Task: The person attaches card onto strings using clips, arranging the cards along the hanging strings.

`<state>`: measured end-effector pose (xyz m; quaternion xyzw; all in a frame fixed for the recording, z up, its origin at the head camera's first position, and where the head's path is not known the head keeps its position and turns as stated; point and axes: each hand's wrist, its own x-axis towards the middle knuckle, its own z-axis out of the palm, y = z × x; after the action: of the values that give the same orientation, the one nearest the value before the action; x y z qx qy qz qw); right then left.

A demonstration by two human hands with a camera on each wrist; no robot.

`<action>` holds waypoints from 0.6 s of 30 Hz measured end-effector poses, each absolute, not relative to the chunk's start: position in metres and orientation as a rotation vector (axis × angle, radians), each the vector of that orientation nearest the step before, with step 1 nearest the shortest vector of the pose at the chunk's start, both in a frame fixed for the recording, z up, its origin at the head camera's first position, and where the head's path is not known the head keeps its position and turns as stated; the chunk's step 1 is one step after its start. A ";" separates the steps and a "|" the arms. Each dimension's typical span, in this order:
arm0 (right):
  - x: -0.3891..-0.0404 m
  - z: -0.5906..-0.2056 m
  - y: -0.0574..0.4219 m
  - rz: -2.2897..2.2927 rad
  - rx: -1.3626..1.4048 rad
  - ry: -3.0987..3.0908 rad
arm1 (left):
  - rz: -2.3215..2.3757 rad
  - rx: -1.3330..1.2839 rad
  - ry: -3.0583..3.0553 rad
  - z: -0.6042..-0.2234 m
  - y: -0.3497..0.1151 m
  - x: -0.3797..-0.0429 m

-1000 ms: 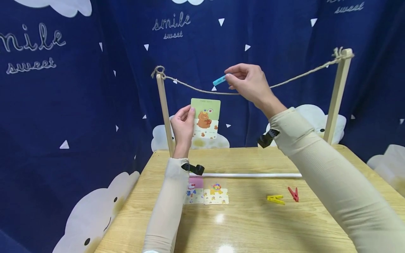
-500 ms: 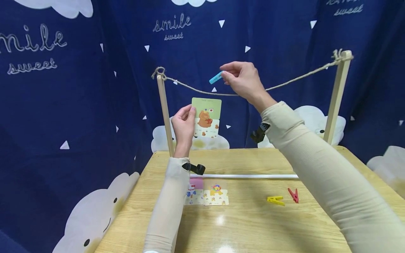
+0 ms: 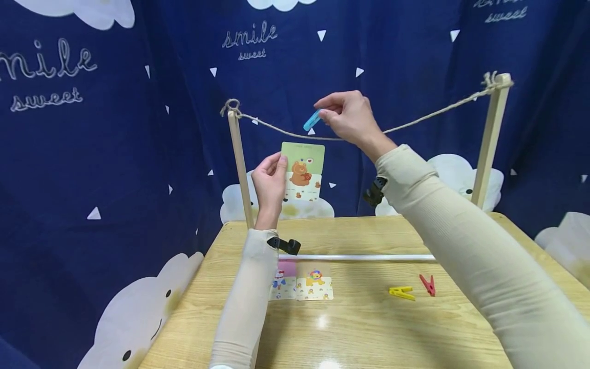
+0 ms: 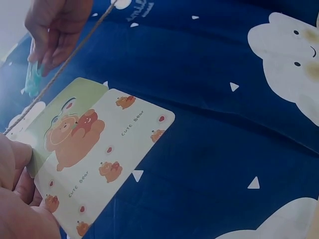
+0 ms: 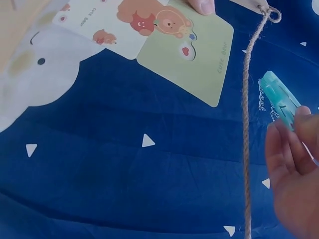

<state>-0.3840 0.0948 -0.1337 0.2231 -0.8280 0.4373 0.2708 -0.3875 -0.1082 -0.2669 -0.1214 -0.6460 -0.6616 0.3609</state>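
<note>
Dark blue cloth hangs behind a wooden tabletop, and a rope sags between two wooden posts. The bear card is held in the air just below the rope, not touching it. Gripped only along one side, it could well swing or bend if pushed. The slack rope would probably give way under a light touch, and the blue clothespin might twist, since only one end is gripped.

The left hand is raised, its forearm nearly upright, fingers and thumb pinching the card's left edge. The right hand reaches in higher from the right, fingers clamped on the clothespin, which tilts down and leftward above the rope.
</note>
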 end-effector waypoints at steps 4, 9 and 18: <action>-0.385 -0.136 0.093 1.121 0.600 -2.237 | -1.704 -0.295 -1.675 -0.266 -0.107 -0.387; -0.386 -0.140 0.088 1.088 0.593 -2.264 | -1.716 -0.307 -1.660 -0.267 -0.109 -0.386; -0.386 -0.143 0.086 1.033 0.587 -2.296 | -1.709 -0.353 -1.638 -0.267 -0.107 -0.385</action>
<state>-0.3862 0.0859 -0.1425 0.2182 -0.8539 0.3842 0.2748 -0.3855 -0.1073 -0.2673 -0.1373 -0.6370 -0.6646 0.3656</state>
